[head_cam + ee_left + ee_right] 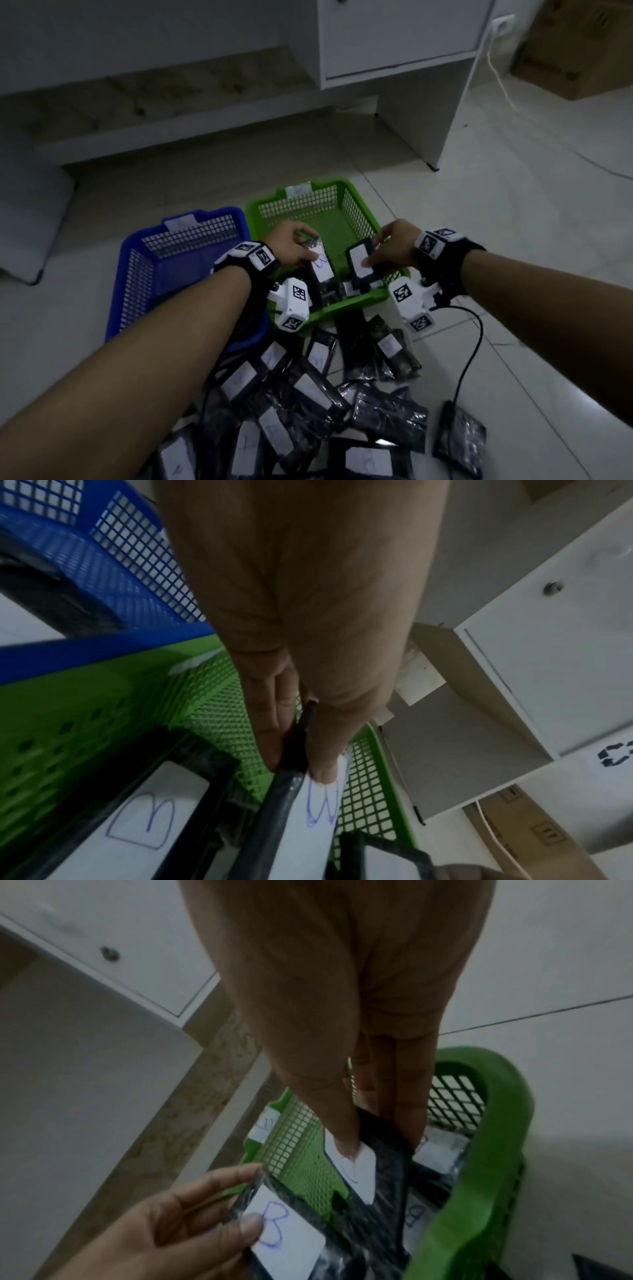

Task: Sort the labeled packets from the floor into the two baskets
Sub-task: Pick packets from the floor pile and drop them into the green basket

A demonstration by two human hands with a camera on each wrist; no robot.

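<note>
Both hands hover over the green basket, each pinching a dark packet with a white label marked B. My left hand holds one packet, thumb on its label. My right hand grips another packet, thumb on its label. More B-labeled packets lie inside the green basket. The blue basket stands to its left. A heap of dark labeled packets covers the floor near me.
A white cabinet stands behind the baskets, with a cardboard box at the far right. A black cable runs from my right wrist across the tiled floor. One packet lies apart at the lower right.
</note>
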